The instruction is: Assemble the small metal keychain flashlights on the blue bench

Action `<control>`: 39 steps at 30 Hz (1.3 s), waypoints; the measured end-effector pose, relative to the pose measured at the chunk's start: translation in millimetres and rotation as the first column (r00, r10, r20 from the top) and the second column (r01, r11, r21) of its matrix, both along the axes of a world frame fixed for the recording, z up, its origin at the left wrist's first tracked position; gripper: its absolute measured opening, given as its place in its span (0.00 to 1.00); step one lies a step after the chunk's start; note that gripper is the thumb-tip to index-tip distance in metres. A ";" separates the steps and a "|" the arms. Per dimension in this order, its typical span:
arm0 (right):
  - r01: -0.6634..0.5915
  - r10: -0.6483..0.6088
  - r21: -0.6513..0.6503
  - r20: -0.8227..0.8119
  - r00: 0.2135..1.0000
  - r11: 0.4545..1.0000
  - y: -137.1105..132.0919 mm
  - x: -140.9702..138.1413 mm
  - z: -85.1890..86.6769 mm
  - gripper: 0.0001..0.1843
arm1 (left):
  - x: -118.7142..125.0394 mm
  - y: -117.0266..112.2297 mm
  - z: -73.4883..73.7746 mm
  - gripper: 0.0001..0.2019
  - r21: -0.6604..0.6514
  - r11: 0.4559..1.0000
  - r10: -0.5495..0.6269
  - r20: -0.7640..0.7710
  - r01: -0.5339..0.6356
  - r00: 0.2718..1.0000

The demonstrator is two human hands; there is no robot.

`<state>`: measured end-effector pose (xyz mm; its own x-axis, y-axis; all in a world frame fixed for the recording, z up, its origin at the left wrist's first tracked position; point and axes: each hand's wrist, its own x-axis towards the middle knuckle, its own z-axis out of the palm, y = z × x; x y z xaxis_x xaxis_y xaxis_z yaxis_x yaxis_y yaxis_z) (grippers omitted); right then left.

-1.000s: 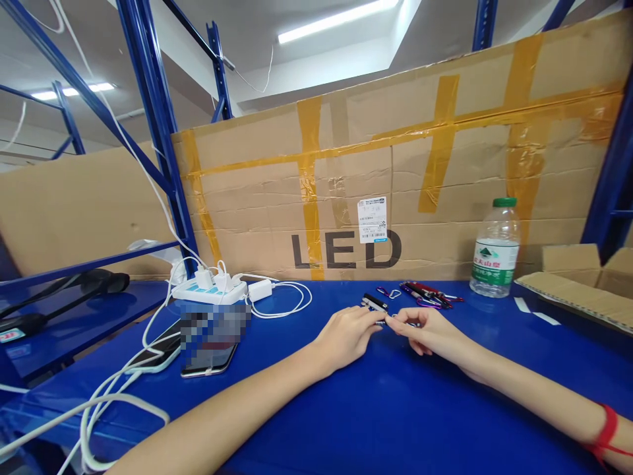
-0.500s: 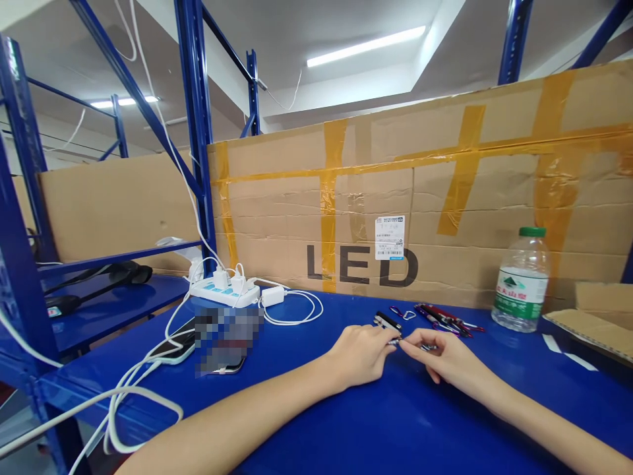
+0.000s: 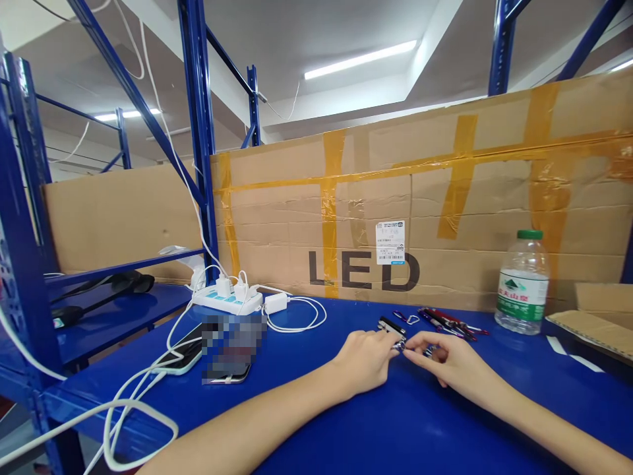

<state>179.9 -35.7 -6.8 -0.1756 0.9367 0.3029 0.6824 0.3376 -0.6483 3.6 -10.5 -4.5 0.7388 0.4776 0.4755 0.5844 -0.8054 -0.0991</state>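
My left hand [image 3: 366, 361] is closed over the blue tabletop, with a small shiny metal piece [image 3: 399, 345] showing at its fingertips. Facing it, my right hand [image 3: 448, 356] pinches at that piece with thumb and forefinger. Another shiny bit [image 3: 429, 351] shows inside my curled right fingers, too small to name. Just beyond my left fingers is a black and silver rod-like thing [image 3: 391, 324]; whether the hand touches it I cannot tell. Behind lie a small carabiner clip [image 3: 411, 320] and a pile of thin red, black and purple rod-shaped items [image 3: 450, 322].
A green-capped plastic bottle [image 3: 522, 284] stands at right, beside an open cardboard box [image 3: 588, 333] and white paper strips [image 3: 576, 356]. At left are a power strip [image 3: 227, 301], white cables [image 3: 309, 316] and phones [image 3: 190, 353]. A large cardboard sheet [image 3: 277, 224] walls the back.
The view has shifted slightly. My hands stay together around the metal piece, which shows a little more between the fingertips. My right fingers have opened slightly.
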 end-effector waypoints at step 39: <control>-0.024 0.004 0.173 0.116 0.993 0.985 -6.5 1.2 6.4 0.17 | 0.7 0.9 0.4 0.07 -0.031 0.996 0.081 -0.037 -0.082 0.996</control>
